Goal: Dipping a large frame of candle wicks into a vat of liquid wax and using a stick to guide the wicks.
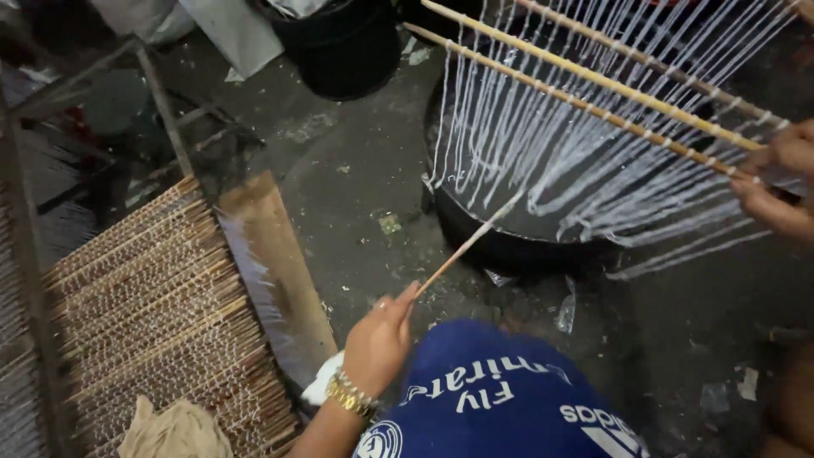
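The left hand (377,339) fingers pinch a thin bamboo stick (466,246) pointing to one o'clock; the right hand (776,182) fingers grasp two long bamboo rods (593,93) draped with white strands (543,161).

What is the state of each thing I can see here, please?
Left hand: closed on a thin stick.
Thin stick: held slanted, tip among the wet strands.
Right hand: at the rod ends, grip partly out of frame.
Rods: held level above the basin, side by side.
White strands: draped over the rods, hanging, wet-looking.
Dark basin: on the floor under the strands.
Stick stack: lying flat in rows.
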